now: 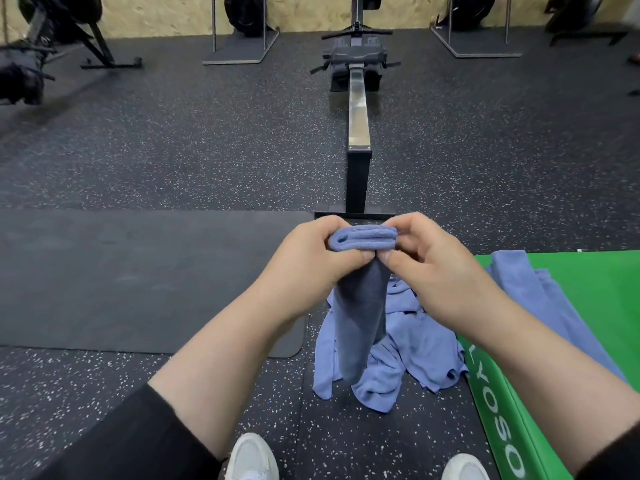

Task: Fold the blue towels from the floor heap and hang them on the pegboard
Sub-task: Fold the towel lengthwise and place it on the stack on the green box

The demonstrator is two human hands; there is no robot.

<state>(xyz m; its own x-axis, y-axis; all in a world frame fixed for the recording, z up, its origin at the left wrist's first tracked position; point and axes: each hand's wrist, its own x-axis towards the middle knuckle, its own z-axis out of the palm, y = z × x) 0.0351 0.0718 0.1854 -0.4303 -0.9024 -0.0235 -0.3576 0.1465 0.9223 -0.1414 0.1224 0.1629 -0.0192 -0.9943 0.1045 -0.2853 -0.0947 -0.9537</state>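
Both hands pinch a folded blue towel (362, 271).
Left hand (308, 261) and right hand (436, 268) grip its looped terry top; limp heap (408, 351) on speckled rubber floor (207, 150); green mat (554, 341) reads "OSOY".

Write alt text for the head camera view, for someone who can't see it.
Both hands, left hand and right hand, pinch a folded blue towel whose end hangs down over a heap of blue towels on the speckled gym floor. A green mat lies to the right, a rowing machine straight ahead.
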